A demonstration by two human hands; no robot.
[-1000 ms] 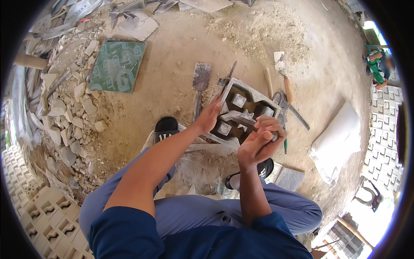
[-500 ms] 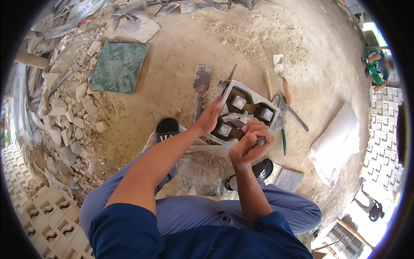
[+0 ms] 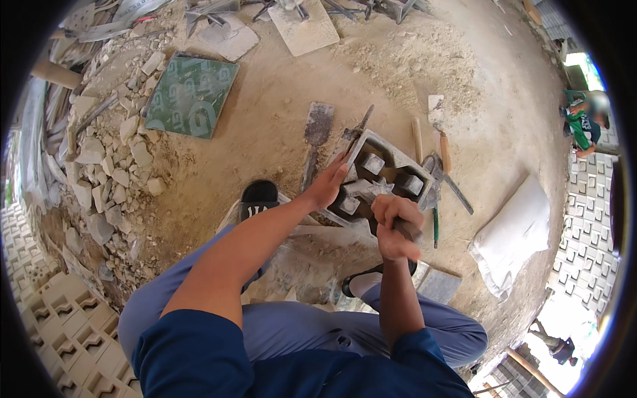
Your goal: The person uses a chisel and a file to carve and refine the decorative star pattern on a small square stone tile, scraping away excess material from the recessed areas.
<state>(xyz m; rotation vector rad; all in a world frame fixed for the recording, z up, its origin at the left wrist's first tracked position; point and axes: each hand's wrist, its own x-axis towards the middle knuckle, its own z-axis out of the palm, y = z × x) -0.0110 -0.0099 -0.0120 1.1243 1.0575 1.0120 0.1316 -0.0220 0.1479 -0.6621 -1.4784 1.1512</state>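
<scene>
A grey block mould with a thick rim and several square posts lies between my feet, turned at an angle. Along its left rim rests my left hand, fingers stretched out flat against the edge. Over the mould's near right side, my right hand is closed around the dark handle of a hand tool. The fingers and the angle hide the working end of this tool, so its kind does not show. Beneath the right hand, a jagged grey piece sits among the posts.
Right of the mould lie a trowel, a wooden handle, a dark metal bar and a white sack. A flat scraper is at its left. Farther left are a green board and broken rubble. Someone sits far right.
My right hand has moved a little right and toward me, and its tool handle has tilted. My left hand stays on the mould's rim. The whole view has shifted slightly.
</scene>
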